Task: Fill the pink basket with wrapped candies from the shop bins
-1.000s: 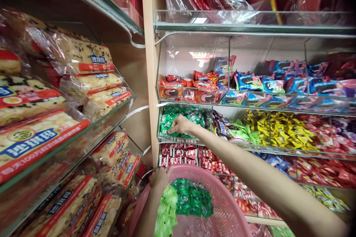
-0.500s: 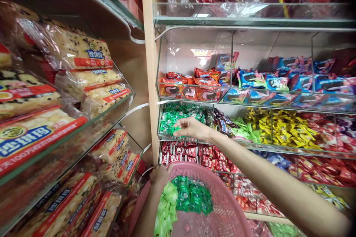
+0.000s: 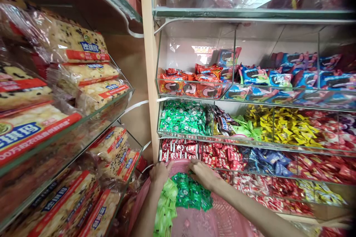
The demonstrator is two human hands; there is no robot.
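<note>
A pink perforated plastic basket (image 3: 185, 222) is in front of me at the bottom of the view. My left hand (image 3: 160, 173) grips its far-left rim, fingers curled over the edge. On the far rim, a little to the right, my right hand (image 3: 202, 174) is also closed over the edge; its fingertips are hidden. Inside the basket lie dark-green wrapped candies (image 3: 190, 192) near the far wall and light-green packets (image 3: 166, 209) along the left, partly behind my left forearm. Straight beyond, a clear shelf bin holds similar green wrapped candies (image 3: 183, 117).
Shelves on the left hold packaged sesame pastries (image 3: 90, 46). A wooden post (image 3: 148, 63) divides them from the glass-fronted shelves ahead. Those carry orange snack packs (image 3: 207, 76), blue cookie packs (image 3: 254, 76), yellow candies (image 3: 289, 127) and red packets (image 3: 179, 150) just beyond the basket.
My right hand has left the green candy bin and come down to the basket's far rim. My left hand stays on the rim. The view has shifted slightly.
</note>
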